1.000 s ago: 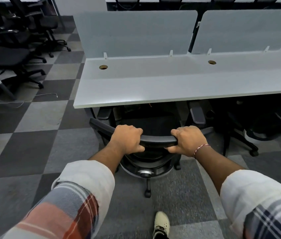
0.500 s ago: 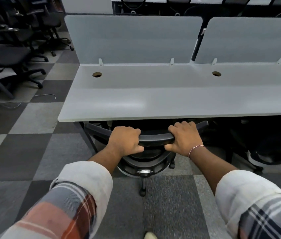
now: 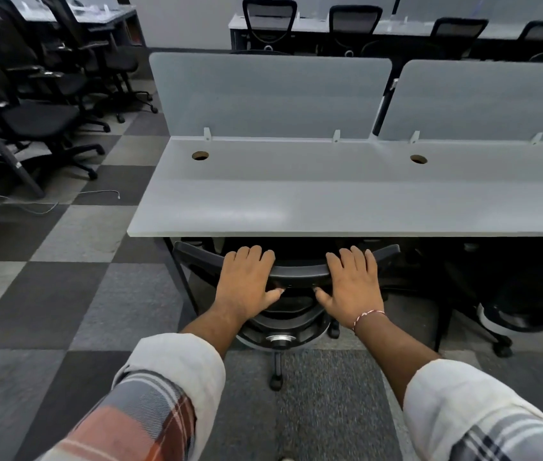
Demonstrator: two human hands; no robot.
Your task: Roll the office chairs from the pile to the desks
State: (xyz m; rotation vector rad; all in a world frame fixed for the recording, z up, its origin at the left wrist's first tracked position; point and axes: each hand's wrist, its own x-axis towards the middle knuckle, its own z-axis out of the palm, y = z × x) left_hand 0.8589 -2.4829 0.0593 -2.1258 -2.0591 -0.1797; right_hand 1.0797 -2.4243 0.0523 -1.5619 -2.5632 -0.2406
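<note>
Underfoot, a checkered carpet floor (image 3: 63,294); across the middle, a long grey desk (image 3: 346,201) with a partition (image 3: 270,94) along its far edge. At far left, well apart from the desk, the pile (image 3: 40,111) of black chairs yet to be moved; beyond the partition, a back row (image 3: 351,23) of chairs at other desks. Dead ahead, the chair (image 3: 300,272) in hand: seat tucked under the desk's near edge, top rail of the backrest just short of that edge, base and one caster (image 3: 276,382) out on the floor. To the right, a second chair (image 3: 513,322) parked under the same desk, near, contact impossible to tell. On the rail, left hand (image 3: 246,284) and right hand (image 3: 353,284), both spread flat with fingers straight over the top and thumbs at the near face, pressing rather than gripping; a thread bracelet (image 3: 368,316) at the right wrist. Looks like the end of the push-in for this chair, with plenty left in the pile. Next, probably: lift both hands off, check the backrest sits square to the desk, turn left and walk to the pile for another, minding the loose cable (image 3: 100,193) on the floor.
</note>
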